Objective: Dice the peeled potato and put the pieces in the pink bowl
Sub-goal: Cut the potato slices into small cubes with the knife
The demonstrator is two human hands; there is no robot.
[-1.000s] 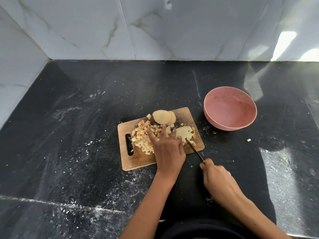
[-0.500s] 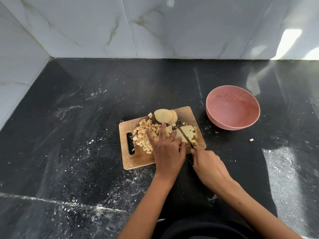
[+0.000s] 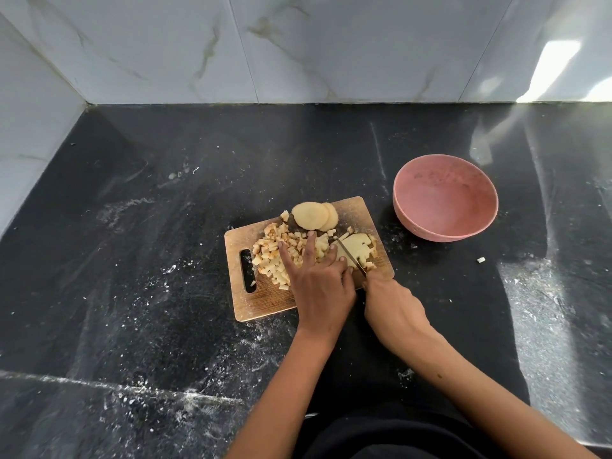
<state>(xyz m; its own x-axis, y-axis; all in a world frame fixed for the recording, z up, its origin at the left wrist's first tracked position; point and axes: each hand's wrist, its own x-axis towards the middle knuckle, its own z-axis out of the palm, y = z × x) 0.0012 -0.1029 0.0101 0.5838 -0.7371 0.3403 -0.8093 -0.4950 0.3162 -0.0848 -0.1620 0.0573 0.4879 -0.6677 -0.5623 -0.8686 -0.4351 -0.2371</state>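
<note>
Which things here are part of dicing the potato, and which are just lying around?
Part of the job: knife held by right hand; potato slice steadied by left hand; round slices; diced pile; cutting board; pink bowl.

Lying about: stray bit and white specks on black counter.

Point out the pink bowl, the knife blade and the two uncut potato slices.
pink bowl point(image 3: 445, 200): head view, on the bare inner wall.
knife blade point(image 3: 351, 256): head view, midway along the blade, over the slice being cut.
uncut potato slices point(image 3: 310, 215): head view, on the flat face of the front slice.
</note>
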